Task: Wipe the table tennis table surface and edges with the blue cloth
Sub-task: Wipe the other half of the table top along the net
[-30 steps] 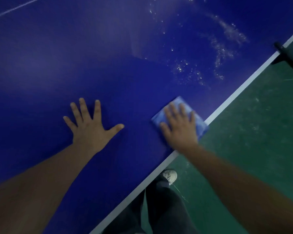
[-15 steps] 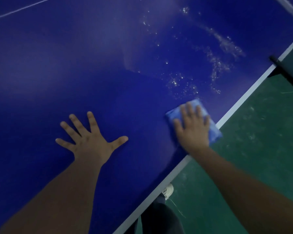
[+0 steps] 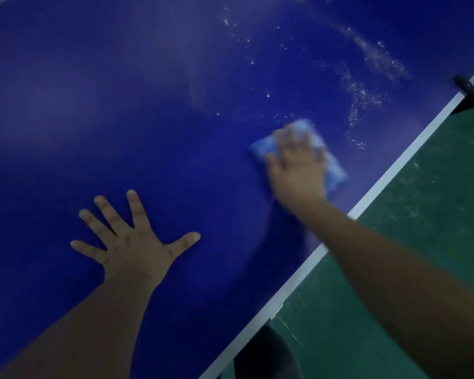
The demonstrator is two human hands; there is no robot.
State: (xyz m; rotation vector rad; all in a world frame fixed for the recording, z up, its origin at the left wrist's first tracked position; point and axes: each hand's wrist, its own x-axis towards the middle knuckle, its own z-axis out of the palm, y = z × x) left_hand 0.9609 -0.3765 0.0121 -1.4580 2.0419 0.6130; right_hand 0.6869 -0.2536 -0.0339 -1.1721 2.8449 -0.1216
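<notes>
table point(image 3: 148, 105): deep blue, white edge line, white specks
cloth point(image 3: 333, 168): light blue
floor point(image 3: 422, 228): dark green, pale scuffs

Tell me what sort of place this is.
Probably an indoor sports hall: a blue table tennis table with a white edge line, a black net post, and green court flooring.

Right hand point(image 3: 298, 173) flat on blue cloth point(image 3: 331, 160) near table's point(image 3: 148, 105) white side edge — left hand point(image 3: 133, 246) splayed on surface, white specks point(image 3: 367, 86) beyond.
</notes>
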